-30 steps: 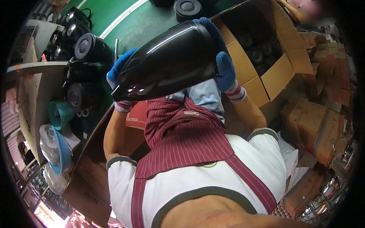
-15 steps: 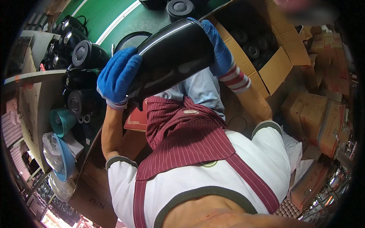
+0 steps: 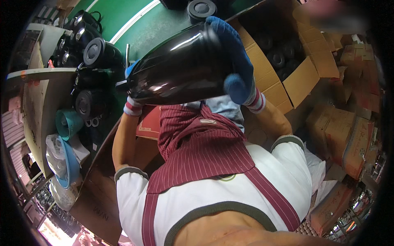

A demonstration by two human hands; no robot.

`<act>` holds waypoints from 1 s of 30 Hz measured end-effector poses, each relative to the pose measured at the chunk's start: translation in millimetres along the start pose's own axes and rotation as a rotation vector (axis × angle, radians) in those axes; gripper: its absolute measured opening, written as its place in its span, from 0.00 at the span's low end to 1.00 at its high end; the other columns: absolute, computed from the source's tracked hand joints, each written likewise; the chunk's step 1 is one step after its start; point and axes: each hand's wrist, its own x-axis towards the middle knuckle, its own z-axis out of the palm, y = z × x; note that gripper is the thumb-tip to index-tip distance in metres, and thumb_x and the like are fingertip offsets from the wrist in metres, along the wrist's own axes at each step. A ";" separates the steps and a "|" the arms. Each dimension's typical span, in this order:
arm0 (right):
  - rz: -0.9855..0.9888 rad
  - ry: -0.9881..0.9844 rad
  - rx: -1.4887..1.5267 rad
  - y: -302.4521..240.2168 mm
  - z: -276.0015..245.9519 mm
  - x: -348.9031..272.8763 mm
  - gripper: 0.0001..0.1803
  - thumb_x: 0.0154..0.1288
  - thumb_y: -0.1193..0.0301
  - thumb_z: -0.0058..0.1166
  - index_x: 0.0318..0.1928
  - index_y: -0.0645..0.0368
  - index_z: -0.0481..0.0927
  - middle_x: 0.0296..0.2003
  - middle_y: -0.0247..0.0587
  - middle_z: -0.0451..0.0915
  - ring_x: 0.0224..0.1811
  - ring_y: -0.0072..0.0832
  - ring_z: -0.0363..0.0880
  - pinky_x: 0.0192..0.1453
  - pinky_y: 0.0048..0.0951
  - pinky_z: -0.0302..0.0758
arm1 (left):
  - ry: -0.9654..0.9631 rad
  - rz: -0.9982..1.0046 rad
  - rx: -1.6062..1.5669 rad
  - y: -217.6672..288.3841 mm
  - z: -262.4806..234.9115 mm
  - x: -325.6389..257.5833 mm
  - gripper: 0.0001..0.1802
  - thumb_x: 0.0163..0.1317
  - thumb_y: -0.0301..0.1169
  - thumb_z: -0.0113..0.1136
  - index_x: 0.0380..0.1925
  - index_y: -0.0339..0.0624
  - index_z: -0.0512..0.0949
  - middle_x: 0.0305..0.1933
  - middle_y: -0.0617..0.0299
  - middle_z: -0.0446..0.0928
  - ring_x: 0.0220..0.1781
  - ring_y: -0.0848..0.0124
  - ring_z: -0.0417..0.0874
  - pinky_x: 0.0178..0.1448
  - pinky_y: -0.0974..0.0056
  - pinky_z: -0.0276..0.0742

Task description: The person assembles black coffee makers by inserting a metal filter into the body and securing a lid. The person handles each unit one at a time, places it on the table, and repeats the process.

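A glossy black jug-like vessel point(image 3: 176, 65) lies on its side in the air above my lap, a small dark projection showing at its left end. My right hand point(image 3: 238, 61), in a blue knitted glove, grips its wide right end, with fingers and thumb around the rim. Most of my left hand point(image 3: 131, 68) is hidden behind the left end; only a bit of blue glove and the striped cuff show, and it holds the vessel from behind and below. A thin metal rod point(image 3: 127, 53) stands up just beyond that end.
Several black vessels point(image 3: 100, 53) stand at the left on a green work surface point(image 3: 141, 30), and another round black one point(image 3: 201, 9) at the far side. An open carton point(image 3: 301, 82) of black round pieces is at the right, near stacked cartons point(image 3: 332, 123). Teal point(image 3: 69, 123) and blue basins point(image 3: 72, 164) sit left.
The vessel has been turned, and its left end now shows the dark projection. My left hand has gone from its front to behind it; my right hand has shifted around the wide end.
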 end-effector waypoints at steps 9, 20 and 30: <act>0.589 -0.093 0.163 55.7 -48.8 -81.5 0.39 0.82 0.61 0.48 0.82 0.61 0.48 0.80 0.50 0.55 0.82 0.44 0.56 0.85 0.40 0.51 | -0.090 0.543 0.533 81.9 -19.1 40.1 0.22 0.59 0.32 0.71 0.54 0.36 0.86 0.53 0.50 0.87 0.51 0.57 0.91 0.59 0.60 0.85; 0.386 -0.057 0.019 44.5 -23.0 -35.7 0.32 0.85 0.59 0.34 0.80 0.62 0.56 0.80 0.46 0.59 0.82 0.37 0.58 0.85 0.36 0.53 | 0.063 0.370 0.472 79.4 0.4 15.2 0.23 0.60 0.34 0.73 0.52 0.31 0.83 0.48 0.55 0.88 0.47 0.67 0.89 0.57 0.61 0.84; 0.330 -0.025 -0.007 10.2 4.7 -21.9 0.37 0.85 0.49 0.29 0.80 0.64 0.54 0.80 0.48 0.57 0.82 0.39 0.55 0.85 0.37 0.49 | 0.068 -0.066 -0.026 -5.5 -8.0 -31.5 0.24 0.60 0.34 0.73 0.54 0.31 0.83 0.47 0.53 0.88 0.46 0.65 0.90 0.55 0.62 0.85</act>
